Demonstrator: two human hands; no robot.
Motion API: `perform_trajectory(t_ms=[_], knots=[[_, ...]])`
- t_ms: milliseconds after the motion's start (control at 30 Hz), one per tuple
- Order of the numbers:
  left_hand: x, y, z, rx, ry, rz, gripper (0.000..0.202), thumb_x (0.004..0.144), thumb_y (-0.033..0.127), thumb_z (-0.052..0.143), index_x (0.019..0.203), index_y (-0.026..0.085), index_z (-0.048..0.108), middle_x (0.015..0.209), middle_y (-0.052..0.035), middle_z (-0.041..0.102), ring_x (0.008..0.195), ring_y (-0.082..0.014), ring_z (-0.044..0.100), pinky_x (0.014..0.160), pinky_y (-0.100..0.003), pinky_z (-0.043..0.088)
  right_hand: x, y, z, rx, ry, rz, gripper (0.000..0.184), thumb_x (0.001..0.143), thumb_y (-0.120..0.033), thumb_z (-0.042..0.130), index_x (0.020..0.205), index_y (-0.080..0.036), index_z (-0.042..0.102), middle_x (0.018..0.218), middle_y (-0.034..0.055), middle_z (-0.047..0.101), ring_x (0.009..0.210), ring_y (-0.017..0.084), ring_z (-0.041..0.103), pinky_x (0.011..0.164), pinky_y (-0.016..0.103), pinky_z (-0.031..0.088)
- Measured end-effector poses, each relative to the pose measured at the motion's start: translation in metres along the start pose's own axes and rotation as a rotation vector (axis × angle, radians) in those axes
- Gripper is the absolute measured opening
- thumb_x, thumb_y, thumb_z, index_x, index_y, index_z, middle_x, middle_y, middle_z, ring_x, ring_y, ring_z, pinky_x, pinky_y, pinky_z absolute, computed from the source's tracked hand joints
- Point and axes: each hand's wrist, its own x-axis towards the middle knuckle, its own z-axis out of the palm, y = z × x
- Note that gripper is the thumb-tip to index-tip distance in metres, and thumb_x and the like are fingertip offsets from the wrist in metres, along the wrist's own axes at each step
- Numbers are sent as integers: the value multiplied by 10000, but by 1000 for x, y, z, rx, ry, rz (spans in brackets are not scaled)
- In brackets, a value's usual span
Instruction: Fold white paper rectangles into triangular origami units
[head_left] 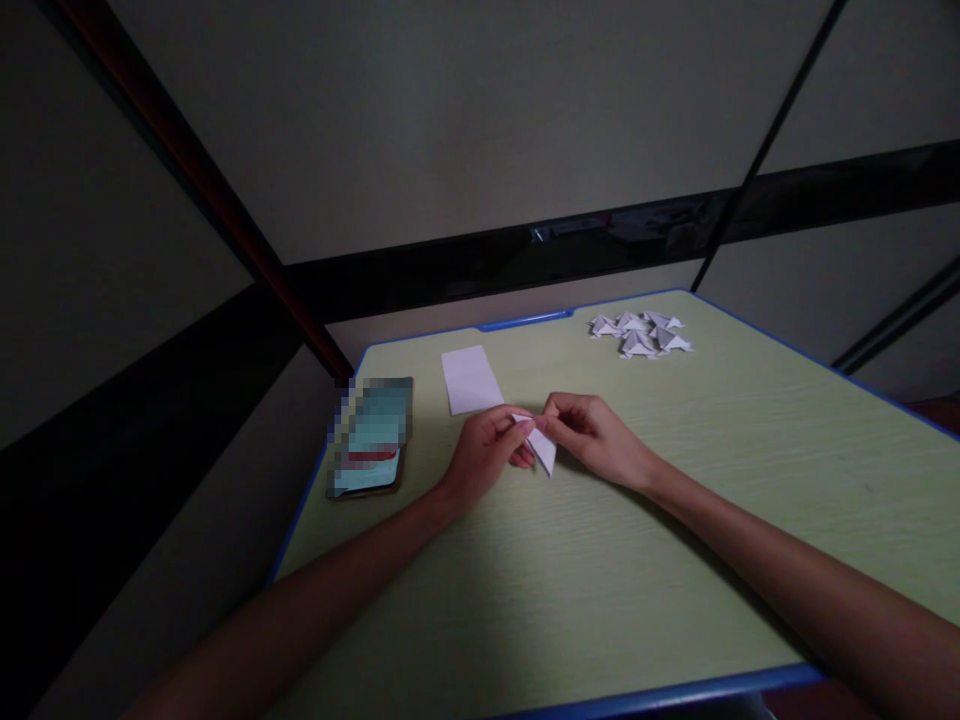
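A small piece of white folded paper [543, 448] is held just above the pale green table [570, 580], near its middle. My left hand [486, 448] pinches its left side with curled fingers. My right hand [585, 428] pinches its upper right edge, fingers closed on the fold. The paper's pointed tip hangs down towards the table between the two hands.
A flat white paper sheet [471, 378] lies just beyond my hands. Several folded white paper figures [640, 334] are heaped at the far right. A phone [372, 436] rests at the table's left edge. Blue trim [660, 694] rims the table; walls stand close behind.
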Motion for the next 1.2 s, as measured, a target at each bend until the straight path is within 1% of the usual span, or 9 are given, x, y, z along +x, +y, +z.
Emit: perform_trajectory(t_ms=[333,600,733,900,1200], knots=[[-1,1,1,3,8,7,189,701,282,519,700,104,586,507,1,555,437,-67,512,423,-162,428,-1,-3,0,-81,30,-6,204,740,-249,441,562,-155,410,497,-43,376,461,61,312,424,185,249],[0,0,0,-3,12,1,182,689,277,523,621,115,568,480,8,545,426,-68,507,422,-166,421,-1,-4,1,-109,41,-13,192,734,-229,440,557,-161,408,491,-46,374,452,62,315,423,188,248],[0,0,0,-10,21,-5,176,686,266,523,610,113,564,480,9,543,426,-69,505,425,-172,420,0,-4,1,-139,40,-24,187,735,-224,435,560,-161,414,488,-44,385,451,64,323,425,189,249],[-1,1,0,-16,7,5,176,692,257,519,602,112,563,489,6,546,437,-71,508,434,-175,422,0,-5,1,-172,41,-41,190,739,-231,434,563,-160,420,481,-44,392,444,65,328,425,189,255],[0,2,1,6,18,-2,194,700,249,505,575,109,551,469,8,545,411,-64,503,423,-168,417,0,-7,1,-201,47,-29,200,743,-230,423,558,-155,427,475,-40,401,441,63,336,422,185,259]])
